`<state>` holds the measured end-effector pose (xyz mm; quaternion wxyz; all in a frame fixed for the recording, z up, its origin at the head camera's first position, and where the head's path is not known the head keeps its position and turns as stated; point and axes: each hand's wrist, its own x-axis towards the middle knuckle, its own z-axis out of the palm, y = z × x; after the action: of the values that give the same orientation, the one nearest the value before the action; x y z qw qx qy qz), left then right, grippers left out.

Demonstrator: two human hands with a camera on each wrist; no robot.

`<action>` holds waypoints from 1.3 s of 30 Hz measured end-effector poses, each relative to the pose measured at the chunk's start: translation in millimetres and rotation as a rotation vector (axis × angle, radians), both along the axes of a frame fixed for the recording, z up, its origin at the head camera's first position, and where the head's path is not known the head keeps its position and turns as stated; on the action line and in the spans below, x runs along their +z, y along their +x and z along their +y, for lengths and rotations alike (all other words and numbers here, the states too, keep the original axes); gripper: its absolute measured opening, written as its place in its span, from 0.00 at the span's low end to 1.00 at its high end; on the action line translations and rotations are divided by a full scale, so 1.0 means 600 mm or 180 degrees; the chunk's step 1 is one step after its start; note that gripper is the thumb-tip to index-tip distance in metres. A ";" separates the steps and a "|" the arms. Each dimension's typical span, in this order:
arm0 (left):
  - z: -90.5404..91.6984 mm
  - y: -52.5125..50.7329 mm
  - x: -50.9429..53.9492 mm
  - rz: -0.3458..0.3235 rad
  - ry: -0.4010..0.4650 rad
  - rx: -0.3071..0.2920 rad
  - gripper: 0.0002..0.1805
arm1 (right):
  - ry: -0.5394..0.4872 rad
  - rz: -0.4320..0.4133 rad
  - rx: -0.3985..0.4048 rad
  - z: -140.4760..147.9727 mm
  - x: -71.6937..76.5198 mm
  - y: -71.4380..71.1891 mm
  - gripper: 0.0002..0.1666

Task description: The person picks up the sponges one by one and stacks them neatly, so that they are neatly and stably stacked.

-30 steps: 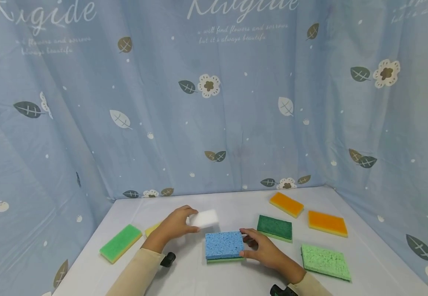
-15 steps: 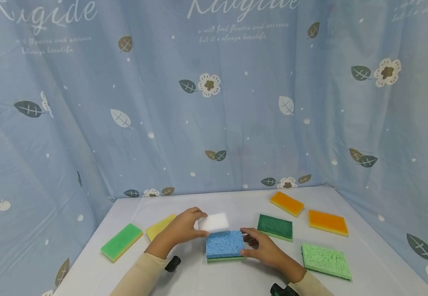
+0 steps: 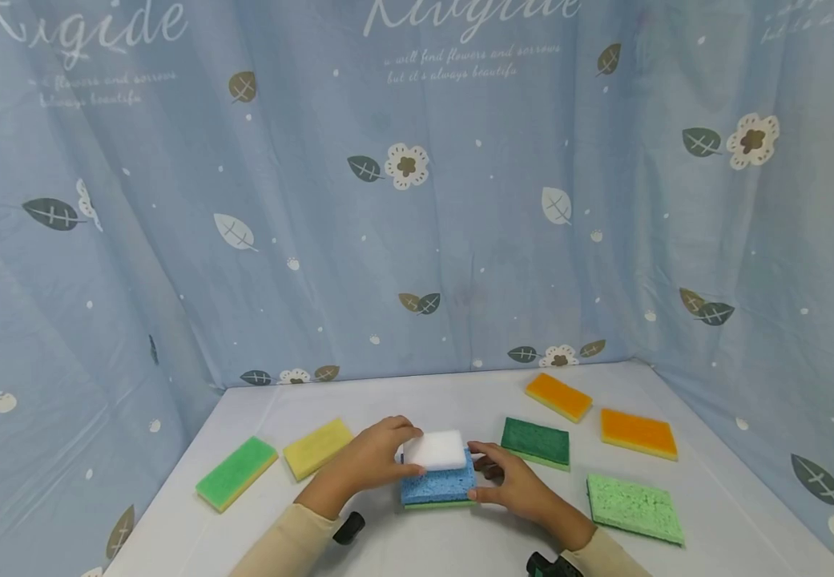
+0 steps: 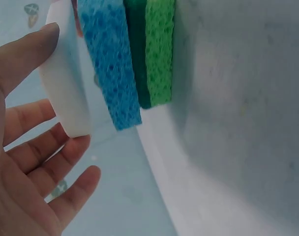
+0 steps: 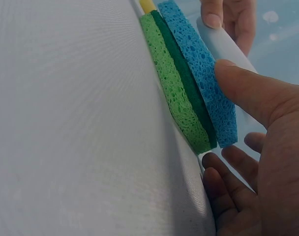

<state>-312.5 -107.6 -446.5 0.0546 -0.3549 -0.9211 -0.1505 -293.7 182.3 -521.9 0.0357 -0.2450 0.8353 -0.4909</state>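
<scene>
White sponge [image 3: 434, 450] in the left hand [image 3: 369, 461], just above a blue sponge [image 3: 438, 486]

In the head view, the white sponge is at the lower centre of the frame, covering the rear part of the blue sponge from sight. The left hand pinches its left end between thumb and fingers. The right hand [image 3: 517, 487] holds the right end of the blue sponge, thumb at the front corner and fingers at the back. Under the blue sponge lies a two-layer green sponge [image 3: 440, 505]. At lower left of the frame are a bright green sponge [image 3: 236, 473] and a yellow sponge [image 3: 318, 449]; at lower right, a dark green-topped sponge [image 3: 535, 443], two orange sponges [image 3: 638, 434] and a light green sponge [image 3: 635, 509]. All rest on a white tabletop [image 3: 380, 553] before a blue printed curtain [image 3: 417, 240].

In the left wrist view, the white sponge is at upper left, thumb on one face, fingers along the other side. A narrow gap parts its lower end from the blue sponge.

In the right wrist view, the right thumb lies against the blue sponge at right of centre, fingertips near its lower end; the white sponge is partly hidden behind.
</scene>
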 end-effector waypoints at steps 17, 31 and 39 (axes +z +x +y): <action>0.020 0.010 -0.019 0.0023 -0.0067 -0.0162 0.35 | -0.0125 -0.0022 -0.0002 -0.002 0.000 0.001 0.49; 0.022 0.020 -0.019 0.0048 -0.0020 -0.0275 0.33 | -0.0113 -0.0016 0.0005 0.001 -0.002 0.000 0.42; 0.023 0.022 -0.019 0.0021 -0.0009 -0.0277 0.34 | -0.0133 -0.0008 -0.0024 -0.006 0.013 0.009 0.40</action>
<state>-299.2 -94.0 -457.7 0.0505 -0.3952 -0.9048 -0.1502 -288.1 178.9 -513.8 0.0299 -0.2420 0.8257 -0.5086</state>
